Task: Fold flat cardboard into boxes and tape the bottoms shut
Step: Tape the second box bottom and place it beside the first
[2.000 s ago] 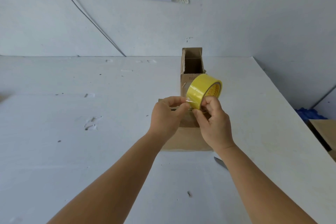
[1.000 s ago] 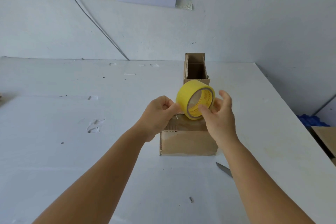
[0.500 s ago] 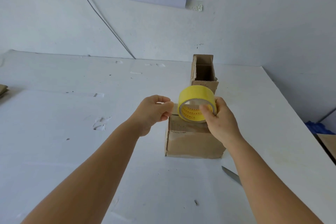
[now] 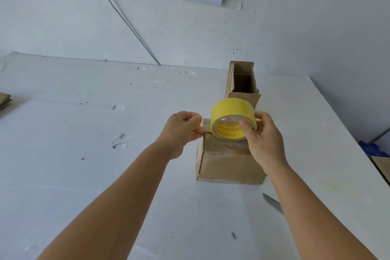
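A: What are the fingers doing?

B: Left hand (image 4: 181, 131) pinches the clear tape end; right hand (image 4: 261, 133) has fingers (image 4: 244, 125) curled round the yellow tape roll (image 4: 230, 116), just above the cardboard box (image 4: 230, 164) on the tabletop (image 4: 84, 175).

A: Advice?

B: I'd keep the strip taut, centre it on the flap seam, then press down.

A: Behind?

B: A second open box (image 4: 242, 82); a blade (image 4: 273, 202) lies near.

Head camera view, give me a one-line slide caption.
Left hand pinches the tape end pulled from a yellow roll held by the right hand above a cardboard box.
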{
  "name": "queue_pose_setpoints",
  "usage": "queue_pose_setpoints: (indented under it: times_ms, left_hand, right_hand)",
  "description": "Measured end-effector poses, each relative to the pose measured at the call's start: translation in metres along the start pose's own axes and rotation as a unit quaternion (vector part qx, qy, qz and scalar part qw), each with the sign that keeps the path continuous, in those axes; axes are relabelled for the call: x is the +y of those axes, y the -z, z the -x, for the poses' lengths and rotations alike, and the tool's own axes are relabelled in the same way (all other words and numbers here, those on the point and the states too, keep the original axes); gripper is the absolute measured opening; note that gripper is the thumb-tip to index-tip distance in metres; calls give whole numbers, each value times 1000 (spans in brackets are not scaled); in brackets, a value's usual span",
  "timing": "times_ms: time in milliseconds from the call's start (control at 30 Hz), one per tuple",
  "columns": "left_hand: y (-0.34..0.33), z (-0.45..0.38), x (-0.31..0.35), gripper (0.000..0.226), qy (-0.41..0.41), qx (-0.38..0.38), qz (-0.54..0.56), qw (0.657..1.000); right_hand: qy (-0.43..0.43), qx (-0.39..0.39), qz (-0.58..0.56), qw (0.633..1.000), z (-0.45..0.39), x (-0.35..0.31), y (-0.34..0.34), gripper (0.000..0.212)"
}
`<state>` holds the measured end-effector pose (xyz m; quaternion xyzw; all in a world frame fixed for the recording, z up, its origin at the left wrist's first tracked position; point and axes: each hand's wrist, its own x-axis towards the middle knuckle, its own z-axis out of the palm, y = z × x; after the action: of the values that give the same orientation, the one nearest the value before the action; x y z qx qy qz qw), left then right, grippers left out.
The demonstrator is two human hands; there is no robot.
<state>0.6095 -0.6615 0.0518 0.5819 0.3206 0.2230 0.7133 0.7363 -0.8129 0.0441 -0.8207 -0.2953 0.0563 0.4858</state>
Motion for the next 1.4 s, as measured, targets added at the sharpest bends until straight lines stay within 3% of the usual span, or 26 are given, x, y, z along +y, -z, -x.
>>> queue_pose_setpoints:
  times_ms: [100, 167, 300, 467, 633, 900, 1100, 1300, 1400]
  left_hand:
    - [6, 0, -4, 8, 8, -8, 23, 1000]
    - [9, 0, -8, 8, 3, -12, 17, 1000]
    - [12, -4, -12, 9, -16, -13, -14, 1000]
    - [15, -10, -15, 10, -5, -18, -1, 1000]
    - [20, -9, -25, 12, 12, -22, 37, 999]
    - [23, -7, -39, 13, 10, -14, 18, 1000]
    - [11, -11, -61, 8, -4, 39, -51, 998]
    - [-5, 14, -103, 9, 59, 65, -98, 991]
    - [-6, 14, -98, 9, -7, 99, -129, 987]
  right_hand:
    - [3, -59, 106, 993, 0, 1, -4, 26]
    - [9, -67, 110, 992, -2, 1, -4, 22]
    - [-3, -3, 19, 1000, -5, -2, -3, 40]
    - [-17, 53, -12, 998, -6, -1, -5, 54]
    - [-8, 58, -17, 998, -5, -1, -4, 26]
    - [2, 48, -35, 998, -4, 2, -6, 22]
    - [-2, 39, -26, 999, -4, 2, -7, 20]
    - [-5, 49, 1, 999, 1, 5, -5, 34]
    - [-8, 54, 14, 998, 1, 6, -7, 32]
